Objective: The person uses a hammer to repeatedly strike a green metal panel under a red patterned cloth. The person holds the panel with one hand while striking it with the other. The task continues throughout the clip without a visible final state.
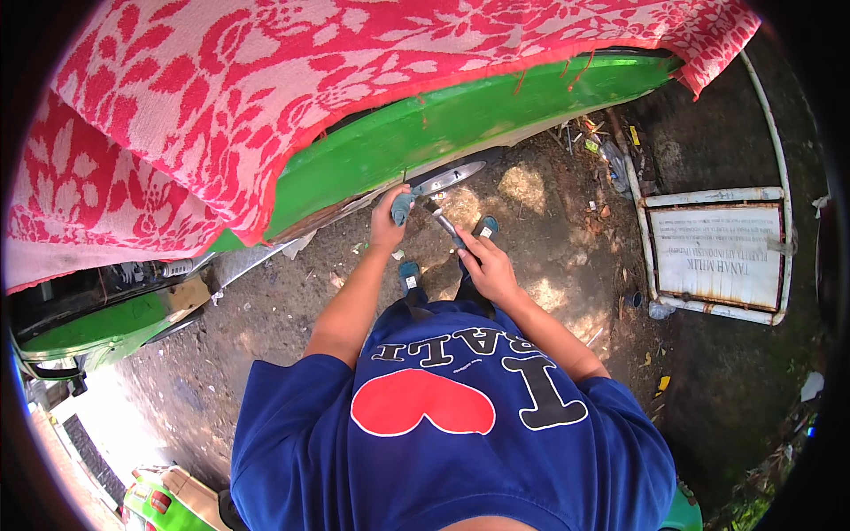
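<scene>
My left hand (388,219) is raised beside the lower edge of a green vehicle body (381,146), its fingers closed around a small blue-grey object (402,209). What that object is cannot be told; a thin dark point sticks up by the fingers. My right hand (489,268) grips the handle of a brush-like tool (443,220) with a dark tip and a silvery collar. The tip points up and left and lies near the blue-grey object; whether they touch is unclear. Just beyond both hands is a wheel with a silvery rim (452,178), partly hidden.
A red and pink patterned cloth (204,115) drapes over the vehicle. To the right stands a white metal frame with a sign panel (717,252). Litter (611,159) lies on the dirt ground near it. My feet in blue footwear (409,274) stand below the hands.
</scene>
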`<move>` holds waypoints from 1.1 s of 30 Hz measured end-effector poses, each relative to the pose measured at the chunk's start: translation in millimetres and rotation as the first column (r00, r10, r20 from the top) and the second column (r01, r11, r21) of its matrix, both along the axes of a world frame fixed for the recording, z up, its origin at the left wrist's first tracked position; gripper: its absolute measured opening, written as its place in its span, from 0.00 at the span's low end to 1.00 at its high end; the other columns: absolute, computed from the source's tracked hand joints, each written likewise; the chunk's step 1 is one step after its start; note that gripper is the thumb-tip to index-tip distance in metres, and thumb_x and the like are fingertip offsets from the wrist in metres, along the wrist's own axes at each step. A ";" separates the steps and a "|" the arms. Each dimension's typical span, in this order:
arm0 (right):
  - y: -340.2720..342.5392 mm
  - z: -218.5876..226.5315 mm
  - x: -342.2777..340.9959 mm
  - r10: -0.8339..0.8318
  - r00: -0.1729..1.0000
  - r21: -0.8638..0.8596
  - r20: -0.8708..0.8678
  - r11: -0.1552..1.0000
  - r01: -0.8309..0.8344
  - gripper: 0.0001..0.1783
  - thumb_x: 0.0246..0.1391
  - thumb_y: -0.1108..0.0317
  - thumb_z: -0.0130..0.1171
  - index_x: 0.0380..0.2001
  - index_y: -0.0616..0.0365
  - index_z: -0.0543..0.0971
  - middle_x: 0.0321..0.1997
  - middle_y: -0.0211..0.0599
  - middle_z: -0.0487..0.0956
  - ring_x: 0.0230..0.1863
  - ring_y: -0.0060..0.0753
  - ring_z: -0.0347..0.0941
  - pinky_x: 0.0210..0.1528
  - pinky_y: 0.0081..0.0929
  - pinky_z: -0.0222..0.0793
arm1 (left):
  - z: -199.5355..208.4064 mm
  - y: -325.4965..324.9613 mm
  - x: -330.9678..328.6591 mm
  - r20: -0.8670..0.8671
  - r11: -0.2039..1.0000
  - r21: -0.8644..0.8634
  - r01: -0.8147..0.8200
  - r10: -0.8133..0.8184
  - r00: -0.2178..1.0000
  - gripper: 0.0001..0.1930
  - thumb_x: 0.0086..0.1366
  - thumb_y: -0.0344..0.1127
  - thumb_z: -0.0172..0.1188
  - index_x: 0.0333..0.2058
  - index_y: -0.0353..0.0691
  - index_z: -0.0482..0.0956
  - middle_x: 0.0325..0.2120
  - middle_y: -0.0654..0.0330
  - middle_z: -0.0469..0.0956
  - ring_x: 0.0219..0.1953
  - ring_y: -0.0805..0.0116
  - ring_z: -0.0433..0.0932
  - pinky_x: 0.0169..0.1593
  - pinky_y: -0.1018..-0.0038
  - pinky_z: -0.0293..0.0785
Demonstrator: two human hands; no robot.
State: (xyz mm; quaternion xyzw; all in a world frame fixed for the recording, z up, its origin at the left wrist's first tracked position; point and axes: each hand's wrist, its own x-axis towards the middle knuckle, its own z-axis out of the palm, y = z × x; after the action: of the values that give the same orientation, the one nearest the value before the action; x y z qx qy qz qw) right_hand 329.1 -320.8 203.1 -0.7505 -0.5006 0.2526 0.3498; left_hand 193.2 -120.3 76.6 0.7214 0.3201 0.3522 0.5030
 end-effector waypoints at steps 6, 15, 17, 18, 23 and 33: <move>-11.2 -2.5 9.0 -0.084 0.995 0.022 -0.050 0.996 0.085 0.26 0.61 0.72 0.59 0.62 0.51 0.74 0.33 0.44 0.75 0.31 0.41 0.72 0.38 0.31 0.70 | 4.6 -0.4 5.3 -0.049 0.999 0.010 0.043 -0.042 0.998 0.17 0.60 0.25 0.66 0.48 0.39 0.77 0.50 0.51 0.80 0.54 0.54 0.79 0.57 0.66 0.73; -12.5 2.6 12.6 -0.106 0.992 0.065 -0.064 0.992 0.110 0.25 0.61 0.69 0.59 0.62 0.47 0.75 0.31 0.43 0.74 0.30 0.44 0.73 0.38 0.34 0.71 | -3.7 6.0 16.4 -0.084 0.994 0.086 0.061 -0.054 0.995 0.16 0.59 0.26 0.67 0.47 0.39 0.77 0.49 0.51 0.80 0.54 0.53 0.78 0.57 0.65 0.72; -10.9 -2.4 13.3 -0.091 0.995 0.100 -0.045 0.991 0.095 0.25 0.61 0.69 0.59 0.63 0.47 0.74 0.32 0.43 0.74 0.31 0.45 0.73 0.38 0.35 0.71 | -1.3 3.5 21.1 -0.092 0.991 0.115 0.067 -0.056 0.994 0.17 0.59 0.24 0.66 0.47 0.39 0.77 0.48 0.50 0.80 0.53 0.52 0.79 0.57 0.66 0.73; -10.9 -4.5 13.2 -0.084 0.996 0.115 -0.035 0.989 0.088 0.25 0.61 0.69 0.59 0.63 0.47 0.74 0.32 0.43 0.74 0.31 0.46 0.74 0.38 0.36 0.71 | 1.2 1.6 23.9 -0.098 0.993 0.096 0.064 -0.054 0.994 0.19 0.57 0.22 0.64 0.48 0.40 0.77 0.49 0.50 0.80 0.53 0.51 0.78 0.57 0.65 0.73; -7.6 3.3 7.7 -0.016 1.000 0.104 0.022 0.994 0.014 0.25 0.60 0.73 0.60 0.62 0.52 0.74 0.37 0.45 0.77 0.33 0.47 0.75 0.37 0.33 0.72 | 2.9 0.5 27.7 -0.094 0.999 0.049 0.023 -0.018 0.995 0.23 0.54 0.16 0.58 0.50 0.40 0.76 0.49 0.49 0.79 0.53 0.49 0.78 0.56 0.65 0.73; -3.6 -27.2 22.6 0.037 0.975 -0.003 0.221 0.999 -0.037 0.27 0.62 0.64 0.56 0.65 0.39 0.70 0.33 0.42 0.72 0.28 0.50 0.76 0.30 0.43 0.73 | 0.4 3.1 26.9 -0.103 1.000 -0.001 -0.002 0.002 0.995 0.17 0.59 0.23 0.64 0.47 0.41 0.76 0.46 0.53 0.81 0.51 0.58 0.80 0.54 0.69 0.73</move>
State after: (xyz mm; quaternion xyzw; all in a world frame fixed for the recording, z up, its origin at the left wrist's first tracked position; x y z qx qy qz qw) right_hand 351.8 -324.4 175.9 -0.7644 -0.5502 0.1739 0.2875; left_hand 220.1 -117.2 76.9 0.7380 0.3465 0.3147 0.4860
